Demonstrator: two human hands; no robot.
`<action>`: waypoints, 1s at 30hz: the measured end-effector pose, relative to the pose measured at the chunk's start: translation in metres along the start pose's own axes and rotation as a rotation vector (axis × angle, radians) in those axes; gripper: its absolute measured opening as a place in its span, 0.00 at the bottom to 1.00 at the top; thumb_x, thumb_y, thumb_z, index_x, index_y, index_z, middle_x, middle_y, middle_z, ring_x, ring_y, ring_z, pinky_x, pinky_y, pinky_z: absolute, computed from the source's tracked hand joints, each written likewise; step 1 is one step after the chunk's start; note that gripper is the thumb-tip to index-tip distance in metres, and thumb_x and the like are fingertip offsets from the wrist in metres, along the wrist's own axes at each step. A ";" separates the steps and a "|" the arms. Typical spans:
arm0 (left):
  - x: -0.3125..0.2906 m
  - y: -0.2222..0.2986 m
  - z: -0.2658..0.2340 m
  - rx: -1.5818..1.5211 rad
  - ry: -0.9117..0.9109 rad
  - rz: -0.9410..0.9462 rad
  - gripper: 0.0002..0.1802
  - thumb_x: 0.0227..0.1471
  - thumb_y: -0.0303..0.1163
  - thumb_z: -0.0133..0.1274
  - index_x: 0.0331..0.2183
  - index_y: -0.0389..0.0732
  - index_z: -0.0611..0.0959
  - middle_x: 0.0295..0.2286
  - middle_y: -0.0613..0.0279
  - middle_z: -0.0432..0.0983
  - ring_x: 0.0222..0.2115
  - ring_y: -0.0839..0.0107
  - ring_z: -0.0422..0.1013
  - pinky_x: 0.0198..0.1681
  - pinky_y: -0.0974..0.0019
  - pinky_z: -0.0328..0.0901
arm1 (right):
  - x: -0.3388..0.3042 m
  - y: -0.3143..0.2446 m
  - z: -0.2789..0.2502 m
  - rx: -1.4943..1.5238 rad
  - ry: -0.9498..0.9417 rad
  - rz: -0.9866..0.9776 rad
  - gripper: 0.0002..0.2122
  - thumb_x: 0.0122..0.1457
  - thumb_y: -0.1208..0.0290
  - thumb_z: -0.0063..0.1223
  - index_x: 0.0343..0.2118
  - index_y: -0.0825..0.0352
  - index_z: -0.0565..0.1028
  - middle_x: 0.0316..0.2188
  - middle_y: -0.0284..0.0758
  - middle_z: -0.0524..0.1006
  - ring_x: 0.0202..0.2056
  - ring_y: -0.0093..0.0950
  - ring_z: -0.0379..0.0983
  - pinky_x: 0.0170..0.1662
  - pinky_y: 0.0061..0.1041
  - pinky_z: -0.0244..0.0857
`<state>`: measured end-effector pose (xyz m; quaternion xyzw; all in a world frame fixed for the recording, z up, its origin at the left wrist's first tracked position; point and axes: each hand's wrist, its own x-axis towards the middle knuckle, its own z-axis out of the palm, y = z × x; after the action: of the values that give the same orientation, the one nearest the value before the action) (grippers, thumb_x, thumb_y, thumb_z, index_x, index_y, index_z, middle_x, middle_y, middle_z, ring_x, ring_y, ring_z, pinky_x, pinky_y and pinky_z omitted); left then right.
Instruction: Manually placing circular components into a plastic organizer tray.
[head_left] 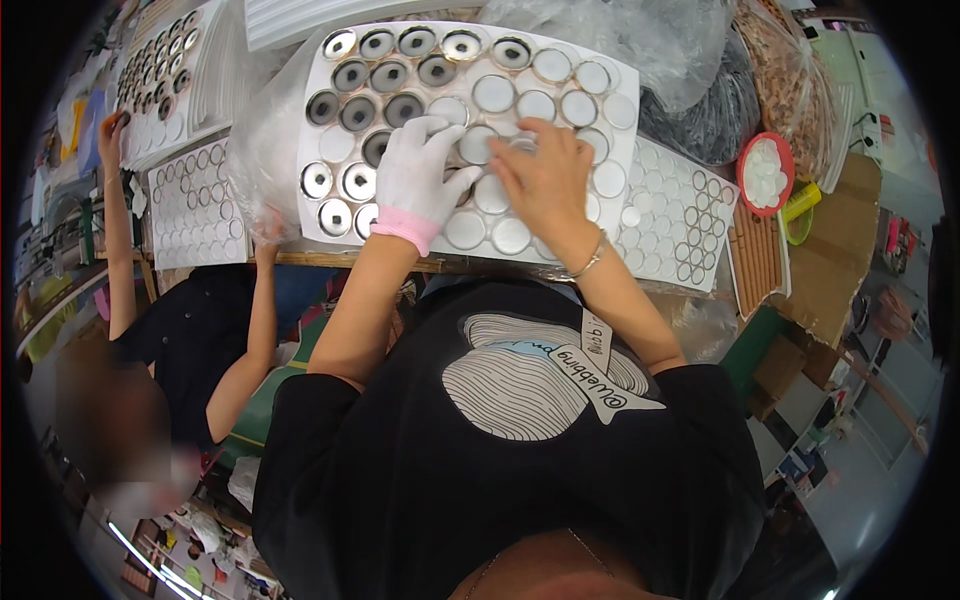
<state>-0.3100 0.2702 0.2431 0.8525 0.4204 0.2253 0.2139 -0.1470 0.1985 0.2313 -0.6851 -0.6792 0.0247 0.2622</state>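
A white board [322, 75] carries rows of round metal-rimmed caps. Several are dark inside with a small square at the centre, like this cap [411, 40]; others show white discs, like this white disc [494, 93]. My left hand [420, 175], in a white glove with a pink cuff, rests over the middle of the board, its thumb and fingers apart beside the caps. Close to its right, my bare right hand [548, 180] bends its fingers together above a white disc [478, 146]. Whatever lies between those slightly blurred fingertips is too small to make out.
Another board of ringed discs [690, 215] lies to the right, near a red bowl of white discs [765, 174] and brown rods [757, 262]. Clear plastic bags [265, 150] bulge at the left. Beyond them, a co-worker's hand [112, 135] touches another cap-filled board [150, 140].
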 end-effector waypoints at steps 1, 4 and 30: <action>0.001 -0.001 0.002 0.014 -0.001 -0.004 0.25 0.31 0.32 0.65 0.38 0.42 0.79 0.37 0.60 0.71 0.39 0.57 0.67 0.42 0.58 0.64 | -0.001 -0.002 0.003 -0.008 0.005 0.008 0.11 0.48 0.63 0.59 0.36 0.55 0.79 0.43 0.35 0.70 0.42 0.34 0.64 0.41 0.38 0.51; 0.003 0.000 0.002 0.001 -0.025 -0.010 0.23 0.32 0.31 0.64 0.37 0.42 0.80 0.37 0.60 0.72 0.39 0.58 0.67 0.43 0.59 0.64 | -0.003 -0.011 0.010 -0.083 -0.060 0.008 0.17 0.50 0.62 0.57 0.44 0.53 0.76 0.53 0.38 0.64 0.49 0.37 0.59 0.45 0.40 0.50; 0.160 0.033 0.112 0.369 -0.128 0.525 0.24 0.46 0.48 0.53 0.42 0.44 0.80 0.49 0.56 0.69 0.54 0.47 0.56 0.57 0.54 0.52 | -0.039 0.077 -0.048 0.579 0.243 0.634 0.10 0.48 0.69 0.62 0.30 0.64 0.72 0.21 0.33 0.75 0.20 0.27 0.71 0.26 0.28 0.62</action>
<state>-0.1389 0.3625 0.2033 0.9686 0.2057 0.1387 0.0165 -0.0608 0.1507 0.2294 -0.7556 -0.3650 0.2126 0.5007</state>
